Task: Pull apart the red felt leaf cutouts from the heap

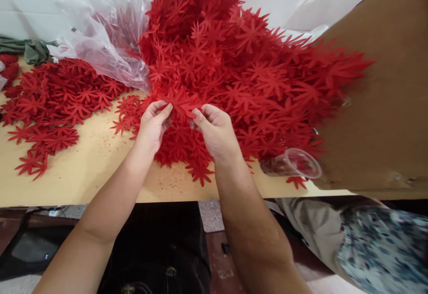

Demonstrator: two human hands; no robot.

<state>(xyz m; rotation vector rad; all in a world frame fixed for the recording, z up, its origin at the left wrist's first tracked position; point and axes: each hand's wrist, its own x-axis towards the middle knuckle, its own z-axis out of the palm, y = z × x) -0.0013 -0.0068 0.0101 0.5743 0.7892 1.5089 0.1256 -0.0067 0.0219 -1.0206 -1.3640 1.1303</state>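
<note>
**Both our hands pinch a red leaf-shaped piece above the heap**

We hold a red leaf-shaped piece (180, 101) between our two hands, over the near side of a large heap (214, 58) of similar red pieces with long, narrow lobes. Our left hand (154, 122) has its grip closed on the left side of the piece, thumb on top and fingers curled beneath. Our right hand (218, 130) has its grip closed on the right side, thumb and fingers pinching a lobe. From here we cannot tell whether the piece is one layer or several.

The large heap rises at the back of the pale yellow worktop (100, 151) and spreads rightward against a brown panel (377, 133). To the left we see a smaller heap (63, 91) of red pieces, with a few loose ones at its near side. A clear plastic bag (103, 46) lies crumpled between the heaps, towards the back, and a dark green cloth (36, 52) sits at the far left. On our right, a clear plastic cup (278, 165) lies tipped on its side near the front edge, its mouth facing right. Small reddish crumbs dot the bare surface in front of us.

Below the edge, a black bag (40, 247) is at lower left, and a patterned garment (384, 245) on another person shows at lower right.
</note>
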